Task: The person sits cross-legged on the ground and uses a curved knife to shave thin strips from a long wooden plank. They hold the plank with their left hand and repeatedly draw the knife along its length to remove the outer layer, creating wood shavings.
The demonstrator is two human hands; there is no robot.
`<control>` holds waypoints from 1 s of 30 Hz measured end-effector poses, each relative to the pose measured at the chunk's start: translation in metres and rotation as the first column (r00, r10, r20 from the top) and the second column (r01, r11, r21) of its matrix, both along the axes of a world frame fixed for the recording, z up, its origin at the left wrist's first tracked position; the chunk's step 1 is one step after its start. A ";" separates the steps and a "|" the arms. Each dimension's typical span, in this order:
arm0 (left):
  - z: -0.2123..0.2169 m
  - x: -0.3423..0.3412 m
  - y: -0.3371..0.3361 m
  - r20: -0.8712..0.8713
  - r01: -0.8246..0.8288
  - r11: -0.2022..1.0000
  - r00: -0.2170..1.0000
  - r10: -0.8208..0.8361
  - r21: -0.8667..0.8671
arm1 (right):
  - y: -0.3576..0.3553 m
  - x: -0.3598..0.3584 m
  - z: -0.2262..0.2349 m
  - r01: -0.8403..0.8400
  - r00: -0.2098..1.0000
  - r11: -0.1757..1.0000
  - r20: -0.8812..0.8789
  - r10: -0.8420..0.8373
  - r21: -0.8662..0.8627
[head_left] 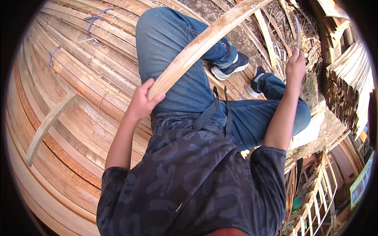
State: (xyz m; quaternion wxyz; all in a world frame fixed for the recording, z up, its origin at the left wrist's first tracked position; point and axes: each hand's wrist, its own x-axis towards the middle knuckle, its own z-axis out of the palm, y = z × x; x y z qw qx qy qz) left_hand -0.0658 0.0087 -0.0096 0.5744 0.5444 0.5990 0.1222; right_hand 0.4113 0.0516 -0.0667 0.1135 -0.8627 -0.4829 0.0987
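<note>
A long flat wooden slat [197, 47] slants up and to the right across my lap, its near end resting over my left thigh. My left hand [146, 98] is closed round that near end, thumb on top. Out to the right, beyond my right knee, my right hand [295, 67] is wrapped round the handle of a knife. The knife's thin grey blade [298, 33] points away from me, apart from the slat. The far end of the slat runs out at the top of the view.
Bundled slats [75, 122] spread under me and to the left, tied with strips [94, 19]. One loose curved slat [49, 126] lies across them. Shavings and offcuts [271, 43] litter the ground ahead. Stacked strips [350, 86] stand at the right, beside a stump-like block [328, 124].
</note>
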 end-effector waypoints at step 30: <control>-0.003 0.022 -0.013 -0.417 0.156 0.954 0.908 -0.037 0.256 | -0.033 -0.130 0.047 -0.477 0.868 0.878 -0.136 0.479 0.046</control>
